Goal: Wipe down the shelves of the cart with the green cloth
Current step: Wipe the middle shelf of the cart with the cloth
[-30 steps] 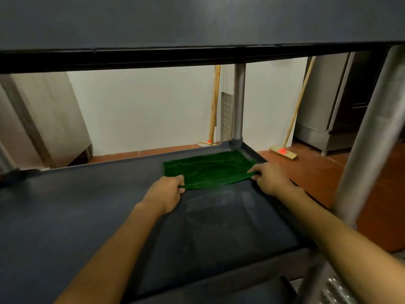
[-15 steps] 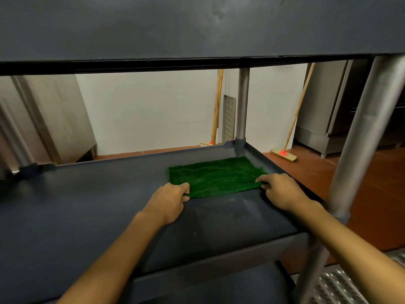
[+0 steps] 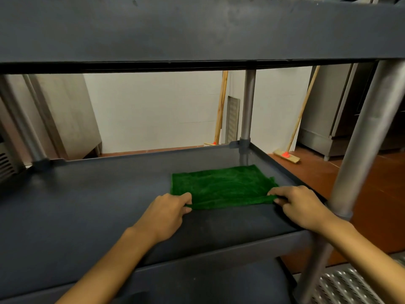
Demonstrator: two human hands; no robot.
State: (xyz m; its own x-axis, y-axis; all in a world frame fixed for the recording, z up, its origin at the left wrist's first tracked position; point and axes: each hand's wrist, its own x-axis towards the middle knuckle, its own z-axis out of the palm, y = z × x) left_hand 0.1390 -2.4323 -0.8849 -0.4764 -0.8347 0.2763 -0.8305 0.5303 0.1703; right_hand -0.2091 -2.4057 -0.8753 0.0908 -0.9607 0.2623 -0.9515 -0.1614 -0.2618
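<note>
A green cloth (image 3: 221, 185) lies spread flat on the right part of the cart's dark grey middle shelf (image 3: 87, 200). My left hand (image 3: 166, 212) pinches the cloth's near left corner between thumb and fingers. My right hand (image 3: 300, 205) pinches the near right corner, close to the shelf's right rim. Both forearms reach in over the shelf's front edge. The cart's top shelf (image 3: 197, 29) spans the view overhead, and a lower shelf (image 3: 208, 281) shows below.
Grey metal posts stand at the far right corner (image 3: 247, 108), near right (image 3: 363, 137) and far left (image 3: 22, 123). Two brooms (image 3: 287, 155) lean on the white wall behind. A steel cabinet (image 3: 324, 119) stands at right on the red tile floor. A perforated metal grate (image 3: 348, 286) lies bottom right.
Both hands have drawn the cloth toward me along the shelf, away from the far right corner. My view has pulled back and dropped, showing more of the front edge and lower shelf.
</note>
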